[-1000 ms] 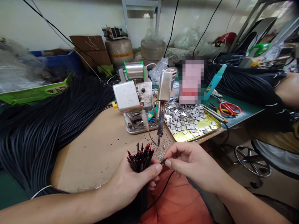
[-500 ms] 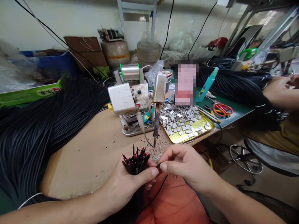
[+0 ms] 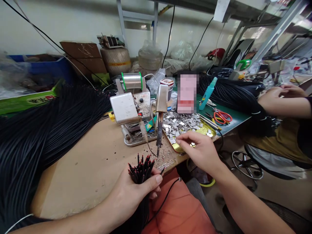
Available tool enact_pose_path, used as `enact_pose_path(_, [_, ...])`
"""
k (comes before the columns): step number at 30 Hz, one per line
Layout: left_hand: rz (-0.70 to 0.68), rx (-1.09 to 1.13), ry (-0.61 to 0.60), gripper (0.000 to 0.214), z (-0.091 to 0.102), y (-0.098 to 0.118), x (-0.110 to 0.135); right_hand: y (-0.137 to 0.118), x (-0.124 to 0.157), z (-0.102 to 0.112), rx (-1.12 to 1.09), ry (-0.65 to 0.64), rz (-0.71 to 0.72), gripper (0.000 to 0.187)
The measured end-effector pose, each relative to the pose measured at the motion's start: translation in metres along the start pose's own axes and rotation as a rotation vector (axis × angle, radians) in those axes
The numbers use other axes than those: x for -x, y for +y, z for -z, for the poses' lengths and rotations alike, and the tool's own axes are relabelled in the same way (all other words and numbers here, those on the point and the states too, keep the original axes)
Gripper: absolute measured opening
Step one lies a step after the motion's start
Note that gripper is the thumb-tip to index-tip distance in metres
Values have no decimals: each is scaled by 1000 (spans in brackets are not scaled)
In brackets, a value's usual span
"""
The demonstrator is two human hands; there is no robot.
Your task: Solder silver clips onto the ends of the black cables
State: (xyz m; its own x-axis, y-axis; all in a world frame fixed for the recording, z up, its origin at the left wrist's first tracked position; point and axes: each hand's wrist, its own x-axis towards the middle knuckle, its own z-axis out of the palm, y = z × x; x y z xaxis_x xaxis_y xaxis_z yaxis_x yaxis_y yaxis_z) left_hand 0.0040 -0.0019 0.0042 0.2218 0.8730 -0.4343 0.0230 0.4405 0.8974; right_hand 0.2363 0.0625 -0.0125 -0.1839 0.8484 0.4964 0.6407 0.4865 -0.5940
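My left hand (image 3: 131,191) is shut on a thick bundle of black wires (image 3: 140,170), whose red-marked ends fan out above my thumb. A single black wire (image 3: 165,198) runs across my orange lap, its tip (image 3: 162,170) close to my left thumb. My right hand (image 3: 197,151) hangs over the near edge of a gold metal tray (image 3: 209,131), fingers apart and nearly touching the small silver metal pieces (image 3: 181,123) heaped there. Just left of those fingers, a soldering iron (image 3: 159,130) stands point down in its white-boxed feeder (image 3: 124,108).
Masses of black wire (image 3: 36,130) cover the tan table's left side, and more lie at the back right (image 3: 231,91). Red-handled scissors (image 3: 222,117) lie beyond the tray. A solder spool (image 3: 131,81) tops the feeder. A co-worker's hands (image 3: 280,94) rest at the right.
My right hand has let go of the wire tip and moved up and right to the tray. My left hand still grips the bundle. The whole view has shifted as my head turned.
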Motion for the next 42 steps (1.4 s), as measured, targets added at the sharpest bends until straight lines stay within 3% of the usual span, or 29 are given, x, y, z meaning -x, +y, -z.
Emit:
enact_pose_path(6, [16,15,-5,33,0,-4,-2,61,-29,20,310,56,154,26])
enact_pose_path(10, [24,14,2,35,0,-5,-3,80,-42,27,458,-5,237,35])
enact_pose_path(15, [14,55,-20,36,1,-7,-4,82,-51,26,595,-69,295,42])
enact_pose_path(23, [30,38,12,38,-1,-6,-4,88,-56,21,670,-64,268,42])
enact_pose_path(42, [13,-8,-12,38,0,-5,-6,87,-50,20,490,1,238,36])
